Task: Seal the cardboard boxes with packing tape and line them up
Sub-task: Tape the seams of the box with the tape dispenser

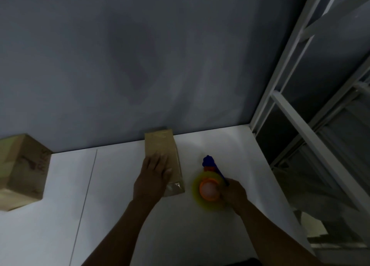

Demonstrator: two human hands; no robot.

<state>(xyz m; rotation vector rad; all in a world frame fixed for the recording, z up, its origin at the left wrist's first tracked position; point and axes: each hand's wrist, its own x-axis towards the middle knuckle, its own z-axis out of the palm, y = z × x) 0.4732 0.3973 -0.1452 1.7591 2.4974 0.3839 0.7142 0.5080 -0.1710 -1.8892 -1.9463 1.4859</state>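
Note:
A small flat cardboard box (163,147) lies on the white table (120,185), its far end against the grey wall. A glossy strip of clear tape shows at its near end. My left hand (154,175) rests flat on the box's near half with fingers straight. Just right of the box, my right hand (233,193) grips a tape dispenser (209,183) with a blue frame, an orange hub and a yellowish tape roll. A larger cardboard box (22,171) with reddish print stands at the far left.
The grey wall (160,65) closes off the back of the table. A white metal shelving frame (300,115) stands to the right past the table's edge. A thin seam (88,195) runs through the tabletop left of my arms.

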